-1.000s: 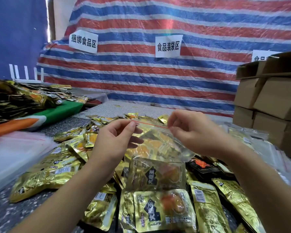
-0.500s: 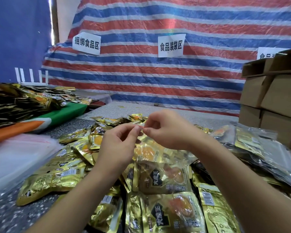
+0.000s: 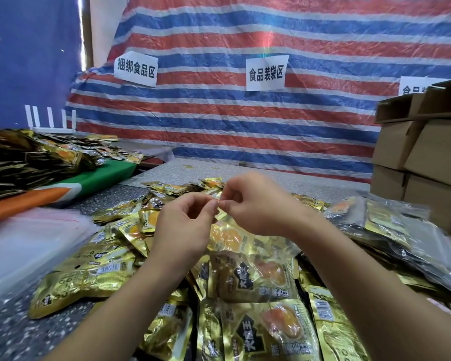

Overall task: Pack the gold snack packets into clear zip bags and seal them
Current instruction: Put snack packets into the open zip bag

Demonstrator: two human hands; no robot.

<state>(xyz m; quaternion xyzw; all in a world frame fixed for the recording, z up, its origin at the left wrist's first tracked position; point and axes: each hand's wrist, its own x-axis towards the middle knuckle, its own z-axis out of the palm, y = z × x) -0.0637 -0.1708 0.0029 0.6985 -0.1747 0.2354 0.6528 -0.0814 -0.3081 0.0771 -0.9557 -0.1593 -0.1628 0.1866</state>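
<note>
Head view, taking the clear zip bag (image 3: 245,246) at centre as landmark. Hidden or unclear: the bag's film is nearly invisible against the gold beneath it, so its side edges and lower end cannot be traced; its red-lined top strip shows only as a short sliver between the two hands; the wrists cover its upper corners. The white sign (image 3: 414,86) far right of the bag is cut off by stacked cardboard boxes (image 3: 422,152). Print on most packets is too small to read. Containers and contents: the zip bag holds gold snack packets (image 3: 225,237), an orange picture showing through the film; how many is unclear. Right of the bag lie filled clear bags (image 3: 391,225), gold and dark packets inside. Left of the bag sits a stack of empty clear bags (image 3: 29,243) on the speckled bench (image 3: 5,332). Loose gold packets (image 3: 89,280) spread under, before and behind the bag. Hands: left hand (image 3: 182,230) and right hand (image 3: 253,204) meet just above the bag, thumb and forefinger of each pinching its top strip, other fingers curled, fingertips almost touching. Behind: striped tarp (image 3: 245,131) carrying two more white signs (image 3: 267,72). Far left of the bag: a second packet heap (image 3: 24,157) on a green-and-orange cloth (image 3: 89,181).
</note>
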